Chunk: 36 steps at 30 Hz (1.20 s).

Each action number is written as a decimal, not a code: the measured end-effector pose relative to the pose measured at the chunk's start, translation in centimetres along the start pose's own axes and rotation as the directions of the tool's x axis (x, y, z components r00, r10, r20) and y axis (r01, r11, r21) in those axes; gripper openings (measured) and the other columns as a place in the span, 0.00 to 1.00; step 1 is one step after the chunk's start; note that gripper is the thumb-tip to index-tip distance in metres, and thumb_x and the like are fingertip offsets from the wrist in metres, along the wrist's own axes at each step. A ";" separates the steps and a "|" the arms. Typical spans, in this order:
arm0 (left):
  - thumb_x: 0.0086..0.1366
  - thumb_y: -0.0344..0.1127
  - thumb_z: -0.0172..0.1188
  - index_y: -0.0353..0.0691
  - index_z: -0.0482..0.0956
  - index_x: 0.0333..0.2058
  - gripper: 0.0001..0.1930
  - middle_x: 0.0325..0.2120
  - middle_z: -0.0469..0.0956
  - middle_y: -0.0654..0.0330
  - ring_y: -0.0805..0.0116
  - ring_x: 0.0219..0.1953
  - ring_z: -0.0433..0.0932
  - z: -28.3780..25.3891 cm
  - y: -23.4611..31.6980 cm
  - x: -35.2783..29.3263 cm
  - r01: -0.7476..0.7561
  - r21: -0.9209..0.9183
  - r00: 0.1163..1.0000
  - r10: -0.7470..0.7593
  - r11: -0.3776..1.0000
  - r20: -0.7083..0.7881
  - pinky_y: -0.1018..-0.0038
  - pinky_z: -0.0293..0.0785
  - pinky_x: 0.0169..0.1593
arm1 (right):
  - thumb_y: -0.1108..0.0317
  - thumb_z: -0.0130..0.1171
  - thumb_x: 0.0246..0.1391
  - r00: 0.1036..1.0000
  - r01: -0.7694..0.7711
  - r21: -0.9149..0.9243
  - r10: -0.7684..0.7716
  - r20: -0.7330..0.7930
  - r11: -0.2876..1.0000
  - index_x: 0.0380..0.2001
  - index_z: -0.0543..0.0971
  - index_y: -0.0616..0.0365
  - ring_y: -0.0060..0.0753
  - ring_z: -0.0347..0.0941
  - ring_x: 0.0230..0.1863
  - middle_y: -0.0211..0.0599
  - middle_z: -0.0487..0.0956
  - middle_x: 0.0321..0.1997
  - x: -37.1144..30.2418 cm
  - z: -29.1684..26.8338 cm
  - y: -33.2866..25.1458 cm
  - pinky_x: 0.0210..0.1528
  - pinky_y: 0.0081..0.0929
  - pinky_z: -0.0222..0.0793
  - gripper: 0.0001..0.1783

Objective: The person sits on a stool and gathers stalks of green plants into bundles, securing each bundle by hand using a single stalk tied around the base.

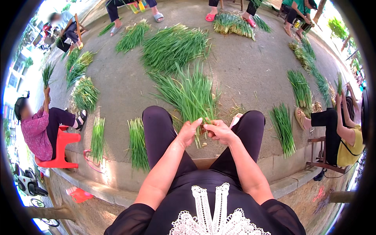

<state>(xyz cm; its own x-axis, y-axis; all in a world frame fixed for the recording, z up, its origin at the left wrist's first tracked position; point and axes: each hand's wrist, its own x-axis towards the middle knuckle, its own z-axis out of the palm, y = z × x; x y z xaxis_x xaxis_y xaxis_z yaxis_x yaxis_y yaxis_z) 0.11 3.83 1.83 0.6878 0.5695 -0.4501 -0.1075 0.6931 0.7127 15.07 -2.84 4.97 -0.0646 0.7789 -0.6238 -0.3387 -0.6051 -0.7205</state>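
Observation:
Between my knees, my left hand is closed around the stalks of a small bunch of green chives. The long leaves fan out away from me, and a few pale stalk ends poke out below the fingers. Close beside it, my right hand is closed too, its thumb and fingers pinching stalks of the same bunch. Exactly which stalks each hand grips is partly hidden by the fingers. Beyond the bunch, a large loose pile of chives lies on the pavement.
Neat chive bundles lie left of my knee, farther left and at right. One person sits on a red stool at left; another is on a wooden chair at right. Others sit opposite. A curb runs beside me.

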 end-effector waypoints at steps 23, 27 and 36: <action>0.62 0.43 0.51 0.40 0.73 0.40 0.14 0.28 0.74 0.62 0.74 0.23 0.71 -0.8 0.0 0.4 0.078 0.007 0.929 -0.070 0.997 -0.362 0.75 0.72 0.27 | 0.64 0.46 0.57 0.951 0.306 0.611 -0.213 -0.222 0.730 0.35 0.71 0.57 0.28 0.72 0.24 0.31 0.74 0.24 -0.8 -3.7 -0.5 0.27 0.25 0.71 0.09; 0.63 0.43 0.50 0.40 0.72 0.36 0.12 0.25 0.73 0.64 0.74 0.22 0.69 -0.7 0.3 0.2 0.039 -0.024 0.957 -0.044 0.999 -0.288 0.75 0.70 0.26 | 0.69 0.45 0.58 0.904 0.403 0.781 -0.343 -0.256 0.477 0.35 0.71 0.56 0.30 0.73 0.31 0.33 0.75 0.30 -0.2 -4.2 -0.7 0.32 0.28 0.73 0.05; 0.65 0.39 0.47 0.39 0.73 0.34 0.10 0.34 0.76 0.56 0.64 0.37 0.76 1.3 -0.1 -0.9 0.092 -0.136 0.965 -0.055 0.986 0.256 0.67 0.73 0.45 | 0.67 0.48 0.57 0.847 0.527 0.753 -0.314 -0.428 0.394 0.34 0.71 0.52 0.29 0.72 0.34 0.30 0.74 0.31 1.6 -2.7 0.2 0.38 0.28 0.73 0.04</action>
<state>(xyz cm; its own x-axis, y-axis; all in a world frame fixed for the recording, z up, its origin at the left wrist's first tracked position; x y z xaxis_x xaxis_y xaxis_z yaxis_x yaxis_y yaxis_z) 0.41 2.65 2.91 0.8535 0.3985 -0.3357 -0.1406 0.7965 0.5881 17.39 -2.18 3.00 0.4537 0.7792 -0.4324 -0.8745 0.2957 -0.3846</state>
